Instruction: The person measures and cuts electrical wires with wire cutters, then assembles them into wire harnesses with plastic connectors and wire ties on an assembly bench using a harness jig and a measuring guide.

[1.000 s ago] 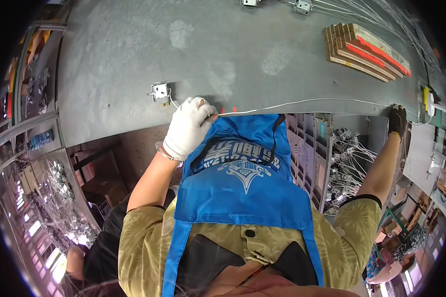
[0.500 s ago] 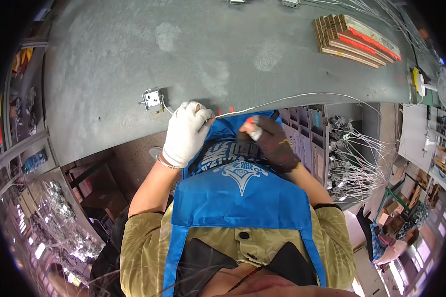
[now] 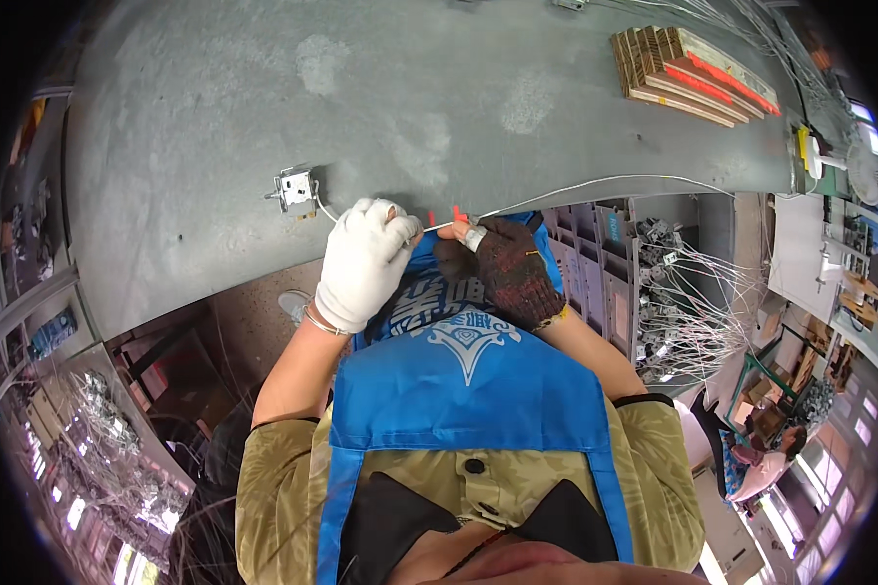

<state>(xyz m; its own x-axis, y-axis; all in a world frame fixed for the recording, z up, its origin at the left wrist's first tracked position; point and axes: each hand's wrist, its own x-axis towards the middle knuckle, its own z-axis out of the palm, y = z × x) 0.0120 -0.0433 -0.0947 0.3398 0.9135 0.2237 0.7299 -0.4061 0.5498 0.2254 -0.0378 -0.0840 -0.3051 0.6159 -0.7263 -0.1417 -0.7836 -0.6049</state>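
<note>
A small metal box-shaped part, with a shaft on one side, lies on the grey table; a thin white wire runs from it. My left hand, in a white glove, pinches this wire close to the part, at the table's front edge. My right hand, in a dark glove with bare fingertips and a pale wrap on one finger, closes on the wire a little to the right. A small red piece shows at its fingertips; whether it is held is unclear. A red mark sits on the table edge between the hands.
A stack of wooden boards with red edges lies at the table's far right. Below the right side hang many metal parts with white wires. A small white fan stands at the far right, and another person is beyond.
My right hand has moved left and up from above the apron to the wire, bringing the red piece to the table edge. My left hand keeps its pinch. The view has shifted slightly.
</note>
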